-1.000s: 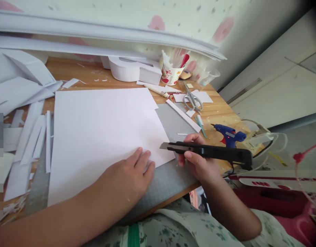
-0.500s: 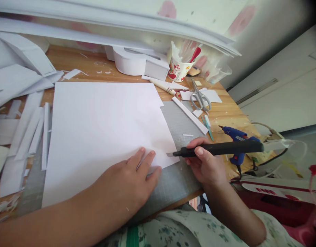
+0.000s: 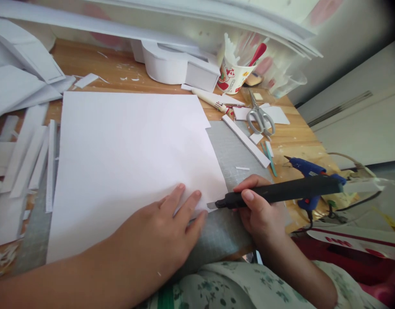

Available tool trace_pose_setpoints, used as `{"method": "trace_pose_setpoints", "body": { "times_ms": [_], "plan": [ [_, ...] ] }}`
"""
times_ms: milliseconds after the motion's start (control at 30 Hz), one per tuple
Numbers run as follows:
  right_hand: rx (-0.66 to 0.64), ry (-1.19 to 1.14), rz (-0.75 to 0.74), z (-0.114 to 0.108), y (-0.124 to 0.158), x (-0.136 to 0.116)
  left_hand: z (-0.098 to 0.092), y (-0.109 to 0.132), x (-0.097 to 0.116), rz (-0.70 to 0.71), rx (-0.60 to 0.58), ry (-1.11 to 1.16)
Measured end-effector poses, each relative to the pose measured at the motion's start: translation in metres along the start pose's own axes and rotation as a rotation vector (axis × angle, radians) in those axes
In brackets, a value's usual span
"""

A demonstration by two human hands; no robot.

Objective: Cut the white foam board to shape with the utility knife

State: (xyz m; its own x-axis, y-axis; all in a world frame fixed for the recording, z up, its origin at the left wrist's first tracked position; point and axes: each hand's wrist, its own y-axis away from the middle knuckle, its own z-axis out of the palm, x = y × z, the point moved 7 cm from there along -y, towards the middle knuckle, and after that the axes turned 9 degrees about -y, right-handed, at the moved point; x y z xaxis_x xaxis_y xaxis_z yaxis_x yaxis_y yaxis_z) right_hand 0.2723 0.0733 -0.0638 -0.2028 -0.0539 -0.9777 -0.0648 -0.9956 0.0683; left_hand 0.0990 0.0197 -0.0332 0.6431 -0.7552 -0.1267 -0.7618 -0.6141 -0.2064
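Observation:
A large white foam board [image 3: 129, 150] lies flat on a grey cutting mat [image 3: 229, 146], with a small notch in its right edge. My left hand [image 3: 171, 227] rests on the board's lower right part, palm down and fingers spread. In my right hand [image 3: 262, 210] is a black utility knife [image 3: 281, 189], gripped between thumb and fingers. Its bare blade points left, at the board's lower right corner close to my left fingertips. Whether the blade touches the board I cannot tell.
Silver scissors [image 3: 260, 118], a blue glue gun [image 3: 307, 167] and a narrow white strip [image 3: 245, 141] lie to the right. Behind stand a curved white foam piece [image 3: 165, 64] and a paper cup [image 3: 232, 77] of sticks. White offcuts [image 3: 26, 159] cover the left side.
The knife blade has shifted slightly down and toward the board's lower edge, nearer my left fingers. My left hand stays on the board. The camera view has tilted a little.

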Motion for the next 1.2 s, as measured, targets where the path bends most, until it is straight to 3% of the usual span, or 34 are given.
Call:
{"method": "trace_pose_setpoints", "body": {
  "times_ms": [400,733,1200],
  "plan": [
    [0.014,0.193,-0.013,0.001,0.000,-0.003,-0.001,-0.001,-0.001,0.007,-0.018,-0.009],
    [0.050,0.251,-0.018,-0.004,0.001,-0.005,-0.014,-0.009,-0.002,0.031,-0.019,-0.040],
    [0.073,0.237,-0.011,-0.009,-0.002,-0.002,-0.014,-0.010,-0.003,0.035,-0.023,-0.031]
  ]
}}
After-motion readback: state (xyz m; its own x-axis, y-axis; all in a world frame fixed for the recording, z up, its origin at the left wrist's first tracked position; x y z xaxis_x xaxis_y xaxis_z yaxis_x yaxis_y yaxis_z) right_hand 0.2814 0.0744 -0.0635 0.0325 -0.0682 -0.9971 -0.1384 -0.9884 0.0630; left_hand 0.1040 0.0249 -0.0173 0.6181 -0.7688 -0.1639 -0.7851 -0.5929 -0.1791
